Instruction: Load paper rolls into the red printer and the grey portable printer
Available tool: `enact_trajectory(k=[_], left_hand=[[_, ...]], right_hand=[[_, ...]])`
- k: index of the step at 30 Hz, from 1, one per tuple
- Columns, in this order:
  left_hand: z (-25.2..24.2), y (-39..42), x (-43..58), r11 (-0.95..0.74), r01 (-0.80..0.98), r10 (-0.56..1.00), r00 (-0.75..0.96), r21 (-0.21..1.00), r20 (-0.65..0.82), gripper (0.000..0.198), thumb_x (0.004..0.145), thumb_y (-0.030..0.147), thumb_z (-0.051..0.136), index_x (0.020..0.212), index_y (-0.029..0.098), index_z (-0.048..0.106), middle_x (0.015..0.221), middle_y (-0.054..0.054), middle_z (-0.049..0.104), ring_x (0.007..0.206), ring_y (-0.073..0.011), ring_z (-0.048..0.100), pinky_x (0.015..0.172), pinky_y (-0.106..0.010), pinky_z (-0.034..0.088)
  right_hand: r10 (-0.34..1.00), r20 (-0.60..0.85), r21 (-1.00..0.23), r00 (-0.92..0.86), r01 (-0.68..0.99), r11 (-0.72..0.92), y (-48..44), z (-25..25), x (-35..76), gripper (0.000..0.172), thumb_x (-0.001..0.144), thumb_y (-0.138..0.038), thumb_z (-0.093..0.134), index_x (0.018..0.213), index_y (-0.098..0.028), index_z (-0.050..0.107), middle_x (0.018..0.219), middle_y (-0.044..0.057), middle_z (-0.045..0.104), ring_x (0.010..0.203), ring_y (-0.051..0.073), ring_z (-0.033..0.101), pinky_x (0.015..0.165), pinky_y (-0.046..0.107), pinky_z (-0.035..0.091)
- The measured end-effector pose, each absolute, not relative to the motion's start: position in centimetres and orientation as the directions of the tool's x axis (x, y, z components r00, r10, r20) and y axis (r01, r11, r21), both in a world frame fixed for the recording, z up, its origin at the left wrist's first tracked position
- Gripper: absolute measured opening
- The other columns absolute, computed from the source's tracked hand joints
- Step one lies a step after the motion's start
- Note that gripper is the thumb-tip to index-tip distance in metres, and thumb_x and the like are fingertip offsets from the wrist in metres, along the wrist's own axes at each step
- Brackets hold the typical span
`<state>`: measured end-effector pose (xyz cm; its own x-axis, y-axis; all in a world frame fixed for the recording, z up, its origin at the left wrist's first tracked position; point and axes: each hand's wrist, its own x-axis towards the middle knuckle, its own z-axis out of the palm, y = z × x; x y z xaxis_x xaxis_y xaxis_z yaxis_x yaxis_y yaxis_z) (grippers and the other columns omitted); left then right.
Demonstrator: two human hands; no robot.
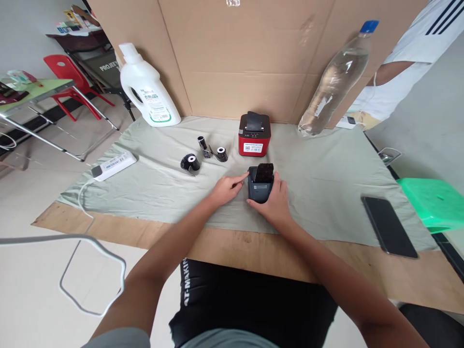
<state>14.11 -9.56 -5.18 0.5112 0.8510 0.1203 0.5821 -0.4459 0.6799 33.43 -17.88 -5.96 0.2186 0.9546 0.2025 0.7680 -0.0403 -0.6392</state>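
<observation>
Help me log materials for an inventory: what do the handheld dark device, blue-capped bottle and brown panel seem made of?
Dark device: probably hard plastic, satin, from its even, softly shaded shell.
Blue-capped bottle: likely glossy clear plastic, being transparent with bright highlights.
Brown panel: apparently matte cardboard, by its colour and fold lines.

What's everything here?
portable printer: 1, grey, centre
receipt printer: 1, red, behind
rolls: 3, black, left
detergent bottle: 1, white, back left
water bottle: 1, clear, back right
smartphone: 1, black, right
power strip: 1, white, left
cardboard: 1, brown, back
cloth: 1, grey, tabletop
stool: 1, green, right
chairs: 2, red, black, left
side table: 1, green, left
person: 1, white clothes, right
left hand: 1, bare, at portable printer
right hand: 1, bare, gripping it
</observation>
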Motion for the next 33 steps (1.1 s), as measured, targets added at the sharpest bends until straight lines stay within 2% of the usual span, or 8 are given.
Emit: enact_trajectory(k=[4,8,11,14,19,25,29,33], left_hand=[[-5.6,-9.1,14.1,-0.447,0.52,0.84,0.524,0.728,0.142,0.058,0.094,0.016,0.041,0.15,0.023,0.057,0.098,-0.001,0.079,0.087,-0.0175,0.069,0.091,-0.029,0.054],[-6.1,-8.6,14.3,-0.456,0.432,0.83,0.522,0.778,0.197,0.058,0.094,0.017,0.038,0.147,0.02,0.06,0.116,-0.004,0.078,0.11,-0.0211,0.068,0.106,-0.033,0.05],[-6.3,-8.3,14.6,-0.452,0.427,0.832,0.518,0.783,0.197,0.061,0.095,0.016,0.037,0.154,0.021,0.052,0.111,-0.003,0.076,0.103,-0.0199,0.067,0.104,-0.034,0.051],[-6.6,-7.8,15.2,-0.474,0.433,0.832,0.506,0.767,0.228,0.066,0.093,0.014,0.038,0.159,0.02,0.044,0.111,-0.006,0.07,0.103,-0.0199,0.063,0.102,-0.035,0.051],[-7.0,-7.2,16.1,-0.476,0.48,0.848,0.474,0.737,0.238,0.069,0.093,0.012,0.037,0.162,0.022,0.038,0.105,-0.007,0.061,0.099,-0.0199,0.059,0.101,-0.036,0.051],[-6.8,-7.3,16.2,-0.493,0.527,0.845,0.479,0.692,0.238,0.072,0.09,0.011,0.041,0.161,0.021,0.039,0.098,-0.006,0.057,0.095,-0.0212,0.057,0.098,-0.038,0.05],[-6.4,-8.3,15.8,-0.609,0.417,0.764,0.535,0.675,0.36,0.062,0.094,0.013,0.041,0.155,0.021,0.049,0.101,-0.006,0.055,0.094,-0.0195,0.056,0.093,-0.035,0.051],[-6.3,-9.2,15.6,-0.787,0.252,0.559,0.677,0.564,0.478,0.049,0.098,0.012,0.038,0.134,0.026,0.07,0.097,-0.007,0.059,0.094,-0.0186,0.058,0.09,-0.033,0.05]], right_hand=[[0.957,0.193,-0.639,0.216,0.768,-0.044,-18.0,-5.9,33.3,0.122,0.067,-0.055,0.081,0.162,-0.016,0.014,0.132,0.019,0.046,0.128,0.041,0.046,0.109,0.056,0.042],[0.959,0.183,-0.643,0.217,0.764,-0.05,-18.1,-5.9,33.3,0.124,0.068,-0.057,0.078,0.163,-0.015,0.009,0.132,0.019,0.046,0.128,0.041,0.046,0.109,0.057,0.042],[0.959,0.187,-0.645,0.215,0.763,-0.045,-18.0,-6.0,33.5,0.123,0.067,-0.058,0.08,0.162,-0.019,0.012,0.13,0.018,0.046,0.127,0.041,0.046,0.107,0.058,0.041],[0.962,0.196,-0.647,0.19,0.762,-0.019,-17.9,-6.2,33.7,0.112,0.067,-0.055,0.082,0.158,-0.022,0.025,0.126,0.016,0.045,0.125,0.041,0.046,0.106,0.06,0.041],[0.956,0.206,-0.736,0.209,0.677,0.011,-17.9,-6.8,33.7,0.099,0.066,-0.052,0.083,0.148,-0.021,0.037,0.131,0.015,0.041,0.129,0.037,0.044,0.109,0.058,0.041],[0.902,0.355,-0.777,0.246,0.615,0.138,-17.9,-6.2,33.7,0.057,0.073,-0.049,0.074,0.118,-0.023,0.051,0.132,0.015,0.042,0.134,0.033,0.044,0.111,0.055,0.044],[0.866,0.458,-0.755,0.2,0.602,0.26,-18.5,-5.1,34.0,0.033,0.082,-0.042,0.064,0.107,-0.023,0.057,0.125,0.015,0.047,0.128,0.031,0.05,0.11,0.052,0.045],[0.868,0.483,-0.727,0.119,0.607,0.321,-18.9,-4.1,35.1,0.033,0.092,-0.043,0.043,0.105,-0.022,0.064,0.12,0.014,0.054,0.121,0.031,0.056,0.106,0.053,0.046]])
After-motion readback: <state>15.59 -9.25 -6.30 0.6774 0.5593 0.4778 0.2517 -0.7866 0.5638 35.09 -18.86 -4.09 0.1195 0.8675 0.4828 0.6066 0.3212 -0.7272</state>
